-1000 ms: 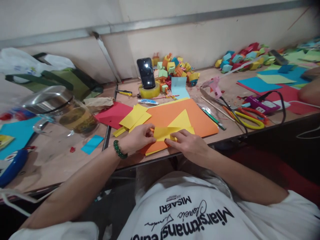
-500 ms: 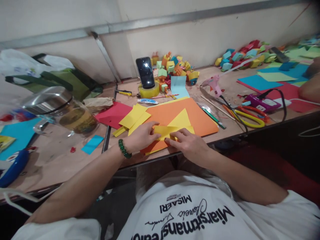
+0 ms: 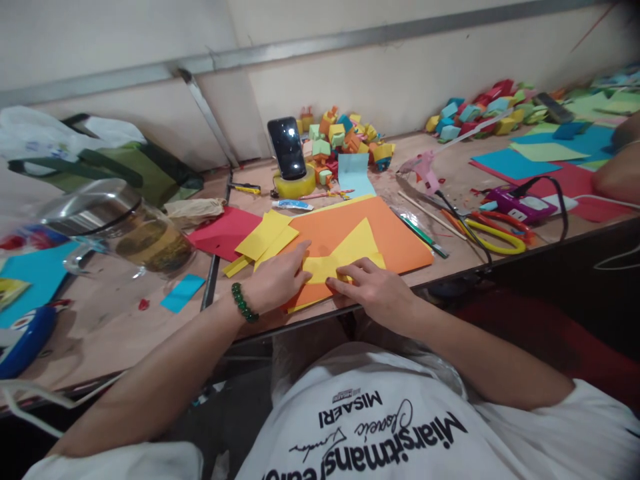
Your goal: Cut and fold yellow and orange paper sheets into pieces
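A folded sheet of yellow paper (image 3: 345,257), with a triangular point at its far side, lies on a stack topped by orange paper (image 3: 400,230). My left hand (image 3: 280,277) is at its left end, thumb and index finger apart and no grip visible. From the right, my right hand (image 3: 383,293) rests its thumb and fingertips on the near part of the yellow paper, fingers stretched out. Some right-hand fingers are partly hidden beneath the hand. Smaller yellow pieces (image 3: 267,233) lie just beyond my left hand, partly over a red sheet (image 3: 227,230).
A phone (image 3: 287,148) leans on a tape roll (image 3: 295,183) before piled paper cubes (image 3: 345,137). Rightward are a pink glue gun (image 3: 425,170), scissors (image 3: 495,245), a green pen (image 3: 425,237) and another person's arm (image 3: 617,173). A glass jug (image 3: 150,237) stands left.
The raised yellow flap now lies flatter. My left thumb has drawn back left off the paper, while my right hand stays on it. The view has shifted slightly.
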